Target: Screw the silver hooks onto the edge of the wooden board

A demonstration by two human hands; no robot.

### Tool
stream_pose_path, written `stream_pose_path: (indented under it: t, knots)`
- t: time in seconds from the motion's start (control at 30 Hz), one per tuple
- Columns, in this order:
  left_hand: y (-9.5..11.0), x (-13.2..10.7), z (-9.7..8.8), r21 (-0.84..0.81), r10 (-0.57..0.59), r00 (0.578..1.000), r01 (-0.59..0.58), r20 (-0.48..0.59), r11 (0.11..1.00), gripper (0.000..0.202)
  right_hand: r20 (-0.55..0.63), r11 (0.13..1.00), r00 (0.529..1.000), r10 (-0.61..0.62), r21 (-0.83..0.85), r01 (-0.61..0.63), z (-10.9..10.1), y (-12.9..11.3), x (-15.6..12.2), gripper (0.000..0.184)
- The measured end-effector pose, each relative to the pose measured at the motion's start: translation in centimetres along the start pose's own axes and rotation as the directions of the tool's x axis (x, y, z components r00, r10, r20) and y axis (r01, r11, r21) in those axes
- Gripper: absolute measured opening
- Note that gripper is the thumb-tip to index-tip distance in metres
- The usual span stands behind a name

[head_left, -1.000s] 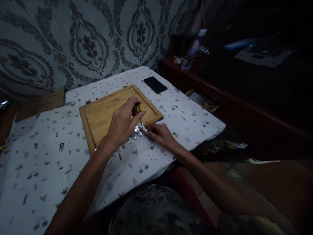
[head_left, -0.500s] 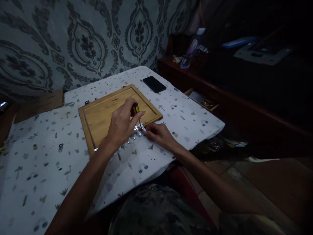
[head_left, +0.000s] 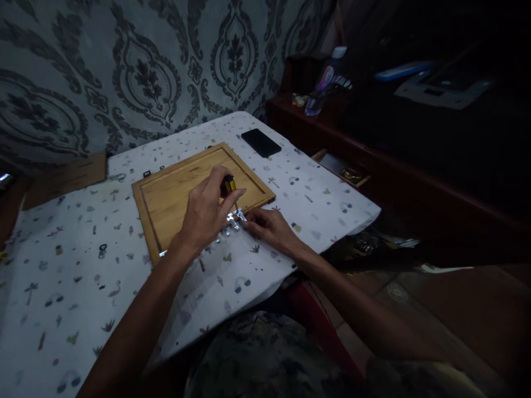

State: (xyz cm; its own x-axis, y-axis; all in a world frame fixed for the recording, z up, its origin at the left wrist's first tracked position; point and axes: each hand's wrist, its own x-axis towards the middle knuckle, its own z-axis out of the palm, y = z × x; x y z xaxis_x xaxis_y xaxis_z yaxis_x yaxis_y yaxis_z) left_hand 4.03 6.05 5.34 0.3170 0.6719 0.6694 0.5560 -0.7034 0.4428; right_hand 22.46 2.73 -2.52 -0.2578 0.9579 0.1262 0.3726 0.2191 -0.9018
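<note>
My left hand (head_left: 206, 207) is closed around a screwdriver (head_left: 230, 184) with a yellow and black handle. Its shaft points down at the near edge of a framed wooden panel (head_left: 178, 190), where shiny metal clips (head_left: 233, 222) stick out in a row. My right hand (head_left: 269, 226) pinches the small metal clip (head_left: 241, 215) at the screwdriver's tip, close to the panel's right corner. The tip itself is too small to make out. The panel lies flat on a patterned white tablecloth (head_left: 315, 204).
Behind the panel lies a black phone (head_left: 261, 142). A piece of cardboard (head_left: 66, 179) rests at the far left. On the right, a dark wooden cabinet (head_left: 290, 119) bears a bottle (head_left: 326, 83), and a small drawer (head_left: 342, 167) stands open beside the table.
Both hands, the screwdriver and the panel keep nearly the same places. The whole view has shifted very slightly.
</note>
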Motion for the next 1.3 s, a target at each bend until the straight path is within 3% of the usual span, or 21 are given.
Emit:
stream_pose_path:
  t: [0.53,0.87,1.3]
  knots:
    - [0.5,0.1,-0.3,-0.018,-0.028,0.999,0.029,0.046,0.999,0.019,-0.006,1.000,1.000,0.003,-0.015,-0.003,0.0,0.0,0.1,0.029]
    - [0.9,0.7,-1.2,-0.146,-0.076,0.979,0.104,0.189,0.984,0.016,-0.007,1.000,1.000,-0.006,-0.017,0.006,0.0,-0.1,0.1,0.027]
    - [0.7,0.7,-1.0,0.035,-0.015,0.998,0.013,0.068,0.999,0.021,-0.002,1.000,1.000,-0.012,-0.010,0.012,-0.1,0.0,0.1,0.028]
